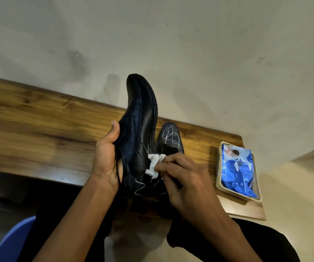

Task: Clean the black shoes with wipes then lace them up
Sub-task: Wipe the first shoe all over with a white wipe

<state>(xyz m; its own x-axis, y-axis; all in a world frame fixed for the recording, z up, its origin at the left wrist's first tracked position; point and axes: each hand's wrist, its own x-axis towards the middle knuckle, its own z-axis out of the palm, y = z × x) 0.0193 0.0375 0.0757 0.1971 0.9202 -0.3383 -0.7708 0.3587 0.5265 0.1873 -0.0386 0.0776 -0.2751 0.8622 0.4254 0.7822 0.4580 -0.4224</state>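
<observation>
Left hand (107, 157): bare, no glove, no ring or watch seen; forearm bare, running off toward 7 o'clock. Right hand (182, 178): bare, no jewellery seen; forearm bare toward 5 o'clock. No sleeve visible on either arm. Black trousers (256, 242) over both legs, at 5 and 7 o'clock of frame. Fabric plain, no markings discernible.

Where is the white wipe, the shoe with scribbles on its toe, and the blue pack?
white wipe (155, 165), head view, on its bunched middle.
scribbled shoe (169, 135), head view, on its marked toe.
blue pack (236, 171), head view, on its wrapper's middle.
</observation>
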